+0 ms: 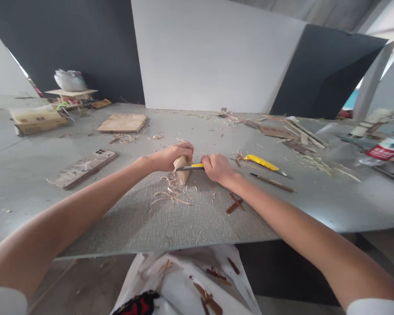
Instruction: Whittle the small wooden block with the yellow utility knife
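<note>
Evidently, the left hand [179,154], fingers curled, clasped a pale, tapered wooden block [183,176] mid-way over a grey, woven-textured work surface [134,223], apparently for steadiness. The right hand [218,167], fingers tightly closed, held a yellow-handled, metal-bladed knife [197,166] across from three o'clock. Thin, curled wood shavings [172,195] lay towards seven o'clock.

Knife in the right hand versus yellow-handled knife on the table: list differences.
The held knife is in the right hand, blade at the wooden piece; the lying knife rests on the table. The held knife's blade points left, the lying knife's right. Both show yellow.
</note>
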### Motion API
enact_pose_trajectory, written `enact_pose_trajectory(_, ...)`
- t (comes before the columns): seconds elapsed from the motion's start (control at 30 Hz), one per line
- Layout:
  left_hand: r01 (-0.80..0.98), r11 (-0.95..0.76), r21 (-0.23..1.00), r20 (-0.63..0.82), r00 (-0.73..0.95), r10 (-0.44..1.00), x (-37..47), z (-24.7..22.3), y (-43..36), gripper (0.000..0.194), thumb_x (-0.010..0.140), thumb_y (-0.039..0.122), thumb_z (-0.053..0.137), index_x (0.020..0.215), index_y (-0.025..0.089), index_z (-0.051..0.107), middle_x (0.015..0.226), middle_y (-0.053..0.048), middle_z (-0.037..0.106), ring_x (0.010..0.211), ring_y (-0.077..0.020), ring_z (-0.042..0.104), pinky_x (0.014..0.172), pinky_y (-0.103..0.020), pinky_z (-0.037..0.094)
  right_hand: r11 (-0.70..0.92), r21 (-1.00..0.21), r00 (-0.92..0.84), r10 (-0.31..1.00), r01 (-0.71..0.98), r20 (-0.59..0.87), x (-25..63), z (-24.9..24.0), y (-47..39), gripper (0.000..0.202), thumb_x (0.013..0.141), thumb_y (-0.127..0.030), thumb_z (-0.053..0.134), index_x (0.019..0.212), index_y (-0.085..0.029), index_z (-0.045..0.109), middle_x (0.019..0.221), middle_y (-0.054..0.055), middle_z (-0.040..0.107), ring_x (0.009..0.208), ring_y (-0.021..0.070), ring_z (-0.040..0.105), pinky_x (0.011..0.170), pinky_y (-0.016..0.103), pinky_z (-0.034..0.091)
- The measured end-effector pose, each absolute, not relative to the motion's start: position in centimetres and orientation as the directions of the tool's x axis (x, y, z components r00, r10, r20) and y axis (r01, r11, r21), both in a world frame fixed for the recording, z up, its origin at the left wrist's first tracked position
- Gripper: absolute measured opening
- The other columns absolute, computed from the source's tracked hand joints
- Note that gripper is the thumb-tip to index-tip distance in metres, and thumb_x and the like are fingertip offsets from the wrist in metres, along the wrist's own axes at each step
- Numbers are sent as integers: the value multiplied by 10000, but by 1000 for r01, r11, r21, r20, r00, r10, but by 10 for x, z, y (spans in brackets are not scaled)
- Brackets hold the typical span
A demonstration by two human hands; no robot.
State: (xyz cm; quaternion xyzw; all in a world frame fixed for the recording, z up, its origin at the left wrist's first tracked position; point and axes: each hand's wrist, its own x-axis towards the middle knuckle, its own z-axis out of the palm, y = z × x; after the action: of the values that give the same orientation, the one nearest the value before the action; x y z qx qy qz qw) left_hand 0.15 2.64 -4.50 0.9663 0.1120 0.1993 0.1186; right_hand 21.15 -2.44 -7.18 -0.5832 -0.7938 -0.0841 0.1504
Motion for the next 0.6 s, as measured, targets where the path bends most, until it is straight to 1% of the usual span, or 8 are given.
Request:
enact_pose_trajectory(0.1, 172, -945, 277, 362, 893, 268, 2, -45, 26, 190, 666, 95, 547, 843, 165, 545, 1047, -104, 529, 932, -184, 539, 768, -298, 439, 314, -26, -294, 911, 949, 288, 211, -69, -24, 489, 927, -284, 232, 712, -149, 650, 711, 91, 666, 638, 165, 559, 568, 293, 270)
enact_pose_trajectory(0.2, 170, -948, 270, 349, 900, 261, 5, -42, 25, 138, 668, 88, 538, 785, 161, 536, 1001, -97, 534, 882, -169, 543, 740, -282, 441, 306, 0, -294, 918, 952, 266, 214, -67, -25, 504, 929, -308, 225, 727, -154, 660, 731, 98, 673, 644, 176, 567, 559, 300, 270)
enact_pose_trajectory(0.33, 180, -950, 253, 338, 904, 261, 9, -40, 23, 162, 630, 48, 529, 744, 163, 529, 954, -82, 536, 840, -161, 542, 713, -274, 434, 280, 73, -289, 921, 957, 260, 219, -69, -29, 548, 932, -340, 198, 761, -153, 684, 755, 121, 680, 649, 194, 579, 565, 306, 289)
enact_pose_trajectory(0.47, 188, -955, 230, 332, 907, 258, 13, -39, 23, 180, 619, 28, 506, 737, 163, 521, 945, -82, 534, 806, -155, 540, 690, -271, 428, 260, 174, -297, 925, 950, 239, 221, -72, -32, 536, 916, -342, 223, 778, -143, 701, 763, 140, 683, 629, 207, 586, 557, 315, 288)
enact_pose_trajectory(0.53, 190, -957, 218, 331, 909, 255, 14, -39, 23, 178, 624, 24, 495, 732, 163, 519, 928, -82, 535, 794, -156, 538, 681, -271, 425, 257, 197, -300, 924, 946, 235, 222, -73, -33, 542, 913, -347, 223, 775, -141, 704, 762, 142, 683, 618, 206, 583, 550, 316, 279)
enact_pose_trajectory(0.6, 190, -959, 209, 327, 911, 251, 15, -39, 23, 179, 626, 22, 491, 729, 165, 520, 903, -78, 534, 785, -156, 537, 676, -271, 423, 261, 195, -304, 923, 946, 237, 223, -72, -33, 554, 917, -350, 211, 763, -142, 702, 757, 139, 681, 614, 200, 577, 545, 314, 267)
